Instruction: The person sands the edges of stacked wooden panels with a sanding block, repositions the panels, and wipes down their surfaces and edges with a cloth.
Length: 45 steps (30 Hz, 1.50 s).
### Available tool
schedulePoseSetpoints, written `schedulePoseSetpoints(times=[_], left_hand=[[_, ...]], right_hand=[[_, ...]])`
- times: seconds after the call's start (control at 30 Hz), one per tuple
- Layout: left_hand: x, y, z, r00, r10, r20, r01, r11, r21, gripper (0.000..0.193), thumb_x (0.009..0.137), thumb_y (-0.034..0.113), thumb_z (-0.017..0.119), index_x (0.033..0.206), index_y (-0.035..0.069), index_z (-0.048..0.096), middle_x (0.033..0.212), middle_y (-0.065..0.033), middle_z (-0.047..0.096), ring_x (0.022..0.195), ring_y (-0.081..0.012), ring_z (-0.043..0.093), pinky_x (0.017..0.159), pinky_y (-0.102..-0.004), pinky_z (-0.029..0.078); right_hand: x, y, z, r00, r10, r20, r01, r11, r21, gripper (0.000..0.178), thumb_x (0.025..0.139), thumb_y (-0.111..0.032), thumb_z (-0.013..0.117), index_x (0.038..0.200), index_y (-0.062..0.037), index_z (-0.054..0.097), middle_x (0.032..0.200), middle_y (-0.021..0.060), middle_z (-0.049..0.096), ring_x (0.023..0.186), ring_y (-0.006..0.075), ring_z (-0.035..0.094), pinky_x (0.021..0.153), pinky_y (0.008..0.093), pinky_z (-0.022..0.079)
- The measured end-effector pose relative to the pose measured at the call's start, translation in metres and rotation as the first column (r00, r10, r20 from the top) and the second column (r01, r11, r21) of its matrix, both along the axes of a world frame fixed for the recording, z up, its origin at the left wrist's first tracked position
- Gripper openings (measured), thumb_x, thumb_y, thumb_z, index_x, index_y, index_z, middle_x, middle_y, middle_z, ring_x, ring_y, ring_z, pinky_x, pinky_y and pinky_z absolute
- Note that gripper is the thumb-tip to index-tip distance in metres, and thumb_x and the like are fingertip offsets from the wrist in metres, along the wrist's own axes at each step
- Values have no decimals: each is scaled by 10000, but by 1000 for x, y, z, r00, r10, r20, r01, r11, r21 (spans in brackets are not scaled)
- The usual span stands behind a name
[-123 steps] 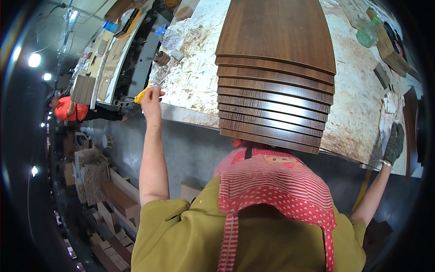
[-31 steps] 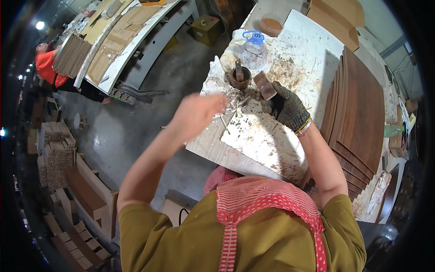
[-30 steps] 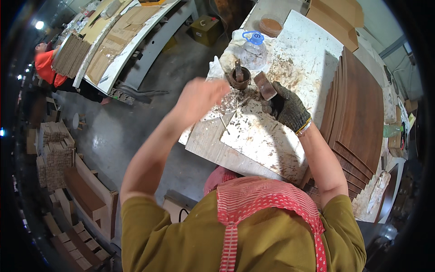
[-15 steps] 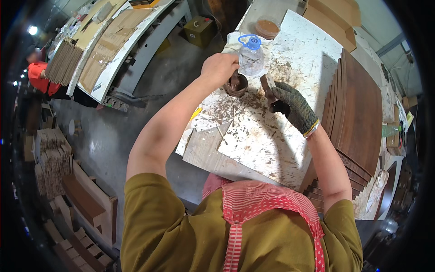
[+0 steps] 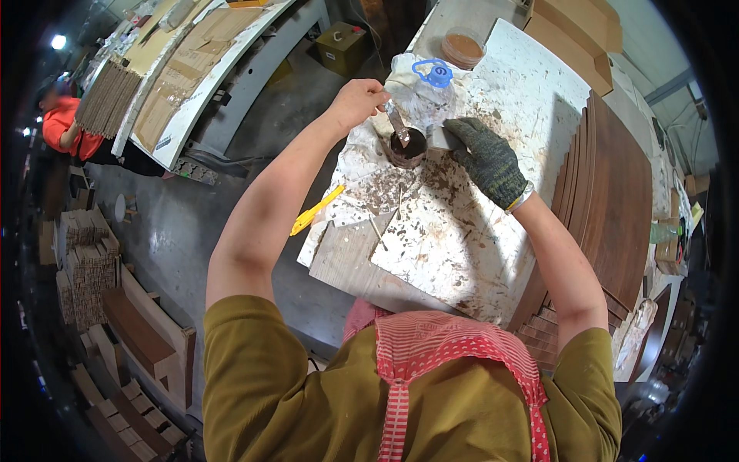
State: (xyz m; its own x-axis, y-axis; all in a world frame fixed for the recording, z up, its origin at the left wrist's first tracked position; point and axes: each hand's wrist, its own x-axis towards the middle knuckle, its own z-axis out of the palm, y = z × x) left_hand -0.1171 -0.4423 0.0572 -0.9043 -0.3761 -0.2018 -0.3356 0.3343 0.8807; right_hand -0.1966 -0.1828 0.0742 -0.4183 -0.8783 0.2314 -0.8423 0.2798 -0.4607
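Observation:
My bare left hand point(image 5: 360, 102) is closed round the upper end of a narrow metal spatula point(image 5: 397, 125) smeared with dark brown. The spatula's lower end dips into a small round jar point(image 5: 408, 160) of dark brown paste. On the jar's right, my right hand point(image 5: 486, 160), in a dark grey knit glove, grips a small flat block point(image 5: 442, 138). Its pale face is turned toward the jar, close to the rim; I cannot tell whether they touch. Behind the jar stands a clear plastic bottle point(image 5: 433, 104) with a blue cap and carry loop point(image 5: 436, 73).
The white table point(image 5: 454, 239) is spotted with brown. A yellow utility knife point(image 5: 317, 209) lies at its left edge. Stacked dark brown boards point(image 5: 616, 185) stand at right. A round tub point(image 5: 463, 48) and cardboard box point(image 5: 573, 35) sit behind. Far left, a person in orange point(image 5: 61, 125) handles slats.
My left hand has risen slightly leftward, drawing the spatula partly out of the jar. My right hand has brought the block leftward to the jar and turned its pale face into view.

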Motion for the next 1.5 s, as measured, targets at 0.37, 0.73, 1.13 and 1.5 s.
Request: schedulePoseSetpoints(times=[0.37, 0.73, 1.13, 1.5], left_hand=[[-4, 4, 4, 999, -34, 23, 34, 999, 7, 186, 855, 236, 597, 808, 57, 615, 726, 1, 598, 667, -81, 505, 582, -246, 395], [44, 25, 16, 960, 269, -72, -248, 944, 220, 161, 840, 189, 623, 889, 39, 591, 755, -25, 616, 648, -79, 507, 572, -232, 393], [71, 101, -27, 750, 662, -2, -472, 537, 699, 104, 888, 146, 591, 889, 76, 514, 794, -35, 596, 642, -70, 507, 539, -210, 385], [71, 112, -44, 616, 787, 10, -431, 327, 841, 120, 898, 136, 593, 913, 74, 491, 813, -22, 574, 673, -74, 499, 565, -207, 397]], right_hand=[[-15, -29, -9, 916, 193, -351, -201, 979, 14, 419, 747, -69, 572, 1164, -112, 557, 1084, 127, 574, 983, 317, 565, 812, 406, 471], [22, 3, -7, 239, -110, 965, 153, 985, 74, 250, 896, -201, 585, 1085, -38, 590, 959, 60, 643, 776, 147, 621, 683, 295, 524], [62, 11, -42, -651, 458, 605, 493, 862, -123, 295, 924, -199, 523, 1124, 15, 555, 1073, 161, 622, 949, 275, 624, 799, 377, 539], [73, 0, -33, -643, 491, 588, 529, 840, -122, 319, 909, -191, 557, 1160, 3, 521, 1083, 136, 603, 935, 232, 608, 795, 347, 542]])
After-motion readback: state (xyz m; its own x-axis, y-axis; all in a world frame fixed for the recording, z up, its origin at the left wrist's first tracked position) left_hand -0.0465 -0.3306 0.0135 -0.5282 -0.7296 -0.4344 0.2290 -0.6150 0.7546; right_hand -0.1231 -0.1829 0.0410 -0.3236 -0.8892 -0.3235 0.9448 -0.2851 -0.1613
